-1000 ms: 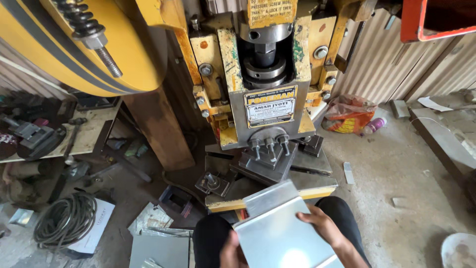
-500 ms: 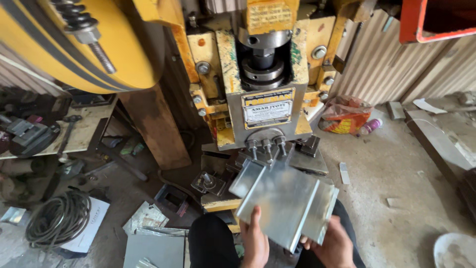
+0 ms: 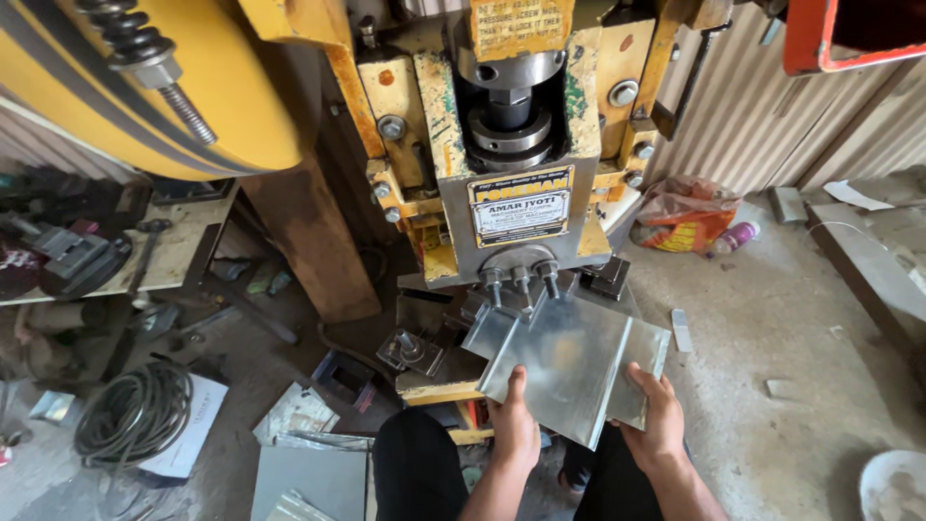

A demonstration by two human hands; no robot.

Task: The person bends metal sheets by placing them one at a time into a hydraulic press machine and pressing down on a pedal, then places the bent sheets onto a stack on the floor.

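Now both hands, left hand (image 3: 514,431) and right hand (image 3: 657,426), grip the bent metal sheet (image 3: 569,362) under the yellow press (image 3: 516,145).

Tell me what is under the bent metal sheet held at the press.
Under the bent metal sheet, held by left hand and right hand, part of the yellow-edged press bed shows. Whatever lies beneath the sheet's middle is covered.
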